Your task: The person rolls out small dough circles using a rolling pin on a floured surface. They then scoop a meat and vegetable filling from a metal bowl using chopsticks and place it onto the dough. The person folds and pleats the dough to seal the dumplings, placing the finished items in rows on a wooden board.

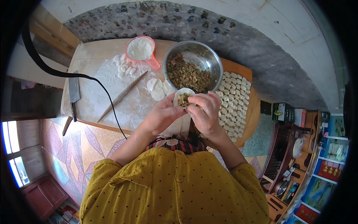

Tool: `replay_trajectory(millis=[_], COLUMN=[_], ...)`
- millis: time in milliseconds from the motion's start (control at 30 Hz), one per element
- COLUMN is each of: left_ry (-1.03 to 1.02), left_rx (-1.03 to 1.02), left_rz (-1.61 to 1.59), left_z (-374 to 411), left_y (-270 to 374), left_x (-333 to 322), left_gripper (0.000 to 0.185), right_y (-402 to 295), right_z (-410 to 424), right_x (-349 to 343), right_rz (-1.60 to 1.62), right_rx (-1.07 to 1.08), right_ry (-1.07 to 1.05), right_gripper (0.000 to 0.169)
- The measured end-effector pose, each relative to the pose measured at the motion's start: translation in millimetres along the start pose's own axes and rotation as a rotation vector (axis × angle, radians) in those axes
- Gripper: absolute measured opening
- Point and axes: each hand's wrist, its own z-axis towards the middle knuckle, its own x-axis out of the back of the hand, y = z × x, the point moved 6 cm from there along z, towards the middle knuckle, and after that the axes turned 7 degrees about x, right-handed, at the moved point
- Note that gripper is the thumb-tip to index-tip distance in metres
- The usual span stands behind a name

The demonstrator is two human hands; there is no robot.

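My left hand (165,114) holds a round dumpling wrapper (176,98) near the front of the metal bowl, with meat and vegetable filling (183,100) heaped in its middle. The fingertips of my right hand (205,112) meet the wrapper's right edge and touch the filling. Just beyond both hands, the stainless steel bowl (214,60) contains more chopped filling (190,74). Left of the bowl, several flat wrappers (158,89) overlap on the floured board (92,95). Folded dumplings (233,103) stand in close rows to the right, partly hidden by my right hand.
A tapered wooden rolling pin (123,96) lies across the board. Behind it are small dough pieces (124,67) and a pink-rimmed scoop (153,60) of flour. A cleaver (74,89) rests at the left edge. A black cord (84,76) hangs across the view.
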Motion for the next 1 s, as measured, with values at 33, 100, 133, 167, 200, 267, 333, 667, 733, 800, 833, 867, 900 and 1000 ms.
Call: replay_trajectory(millis=[33, 100, 133, 167, 200, 267, 333, 667, 733, 800, 833, 867, 900, 1000], left_ry=[0.026, 0.077, 0.088, 0.099, 0.109, 0.172, 0.198, 0.183, 0.184, 0.193, 0.170, 0.148, 0.127, 0.166], left_rx=[0.008, 0.022, 0.008, -0.006, -0.019, 0.015, -0.018, -0.190, -0.211, -0.248, -0.245, -0.242, -0.239, -0.214], left_rz=[0.121, 0.364, 0.416, 0.468, 0.519, 0.694, 0.782, 0.741, 0.749, 0.731, 0.740, 0.749, 0.757, 0.593], left_z=[-3, -9, -9, -10, -11, -13, -14, -17, -18, -17, -16, -15, -15, -16], left_y=[1, 5, 6, 7, 8, 12, 15, 13, 12, 12, 11, 12, 13, 19], left_x=[-2, -5, -6, -6, -6, -6, -5, 0, 2, 3, 4, 6, 5, -6], left_gripper=[0.052, 0.062, 0.061, 0.059, 0.058, 0.055, 0.051, 0.040, 0.037, 0.033, 0.036, 0.039, 0.042, 0.058], right_y=[-1, -3, -5, -7, -7, -6, -3, 6, 8, 11, 12, 13, 15, 14], right_z=[2, 4, 6, 6, 7, 7, 9, 7, 11, 15, 15, 15, 15, 23], right_x=[1, 1, 1, 1, 0, 0, 1, 1, 2, 3, 2, 0, -1, -1], right_rz=[0.000, -0.004, -0.008, -0.013, -0.031, 0.005, 0.090, 0.351, 0.387, 0.447, 0.494, 0.541, 0.589, 0.531], right_rx=[0.004, 0.021, 0.034, 0.047, 0.037, -0.017, -0.086, -0.312, -0.338, -0.374, -0.420, -0.467, -0.513, -0.422], right_ry=[0.009, 0.022, 0.026, 0.029, 0.024, 0.008, 0.017, 0.047, 0.052, 0.055, 0.064, 0.074, 0.083, -0.017], right_gripper=[0.024, 0.024, 0.024, 0.024, 0.019, 0.022, 0.024, 0.021, 0.022, 0.022, 0.020, 0.019, 0.017, 0.012])
